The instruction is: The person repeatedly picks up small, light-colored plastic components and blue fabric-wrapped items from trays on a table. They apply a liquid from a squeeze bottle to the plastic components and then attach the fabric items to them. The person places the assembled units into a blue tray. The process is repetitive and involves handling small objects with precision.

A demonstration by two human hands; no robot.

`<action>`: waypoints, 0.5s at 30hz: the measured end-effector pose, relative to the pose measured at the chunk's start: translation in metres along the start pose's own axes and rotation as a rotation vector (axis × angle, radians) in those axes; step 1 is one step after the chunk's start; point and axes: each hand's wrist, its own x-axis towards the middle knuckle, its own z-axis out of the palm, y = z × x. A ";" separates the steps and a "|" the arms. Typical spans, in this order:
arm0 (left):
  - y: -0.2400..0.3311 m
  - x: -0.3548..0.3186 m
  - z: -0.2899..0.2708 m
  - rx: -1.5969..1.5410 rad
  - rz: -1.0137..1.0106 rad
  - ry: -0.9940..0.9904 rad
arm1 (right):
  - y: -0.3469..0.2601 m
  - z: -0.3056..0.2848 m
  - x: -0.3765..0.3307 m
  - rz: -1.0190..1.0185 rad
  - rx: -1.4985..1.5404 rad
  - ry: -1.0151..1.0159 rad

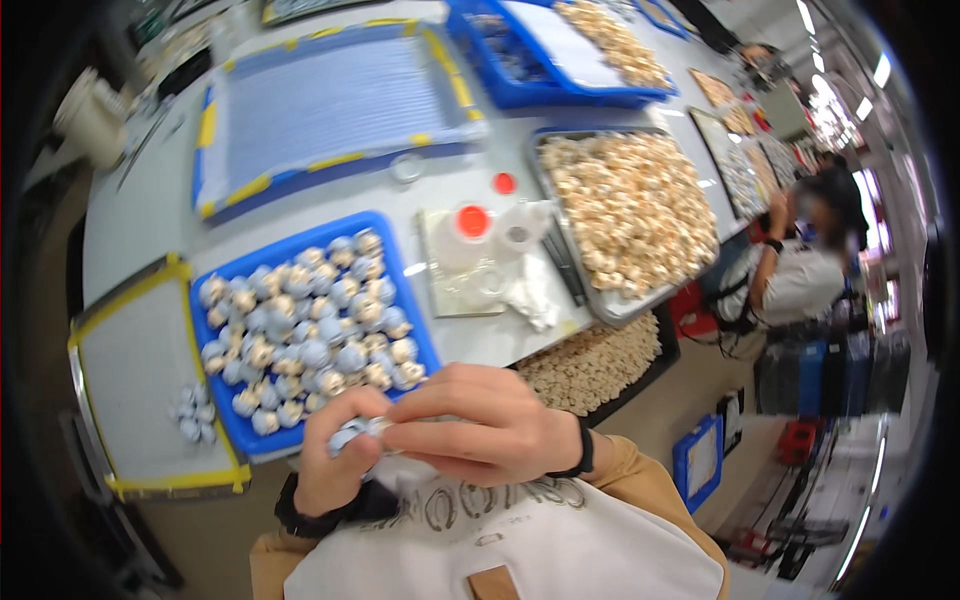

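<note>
Pinching a small light-blue figurine head [346, 435] between thumb and bent fingers, a person's left hand [335, 455] is nearly closed at the near edge of the work surface [150, 215], while the right hand [485, 420], its fingers curled, meets it from the other side; whether the right hand grips the piece too cannot be told, as its fingers cover part of it. Just beyond the hands sits a blue plastic tray [411, 290] filled with rounded blue-and-cream pieces [315, 352]. To its left, a yellow-taped panel [140, 355] bears a small cluster of light-blue pieces [194, 414]. To its right stand a red-capped bottle [462, 245] and a crumpled white tissue [535, 300], near a metal tray [632, 308] heaped with cream-coloured pieces [630, 210]. At far right is a co-worker in a pale shirt [800, 280].
</note>
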 end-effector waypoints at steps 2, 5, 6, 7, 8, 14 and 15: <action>0.005 0.004 -0.001 0.006 0.044 -0.090 | -0.003 -0.005 0.004 -0.032 -0.058 -0.029; 0.004 0.001 -0.003 -0.046 0.074 -0.037 | -0.011 -0.034 0.004 0.027 -0.228 0.050; 0.003 0.000 -0.004 -0.087 0.077 -0.012 | -0.011 -0.044 0.003 0.080 -0.337 0.130; 0.002 -0.001 -0.006 -0.128 0.081 0.024 | -0.010 -0.048 0.004 0.242 -0.432 0.200; 0.002 -0.001 -0.008 -0.134 0.098 0.060 | -0.009 -0.052 0.006 0.405 -0.528 0.270; 0.002 0.000 -0.007 -0.161 0.091 0.055 | 0.031 -0.064 0.002 0.456 -0.637 0.035; 0.002 -0.001 -0.008 -0.155 0.085 0.056 | 0.030 -0.061 0.003 0.503 -0.613 0.007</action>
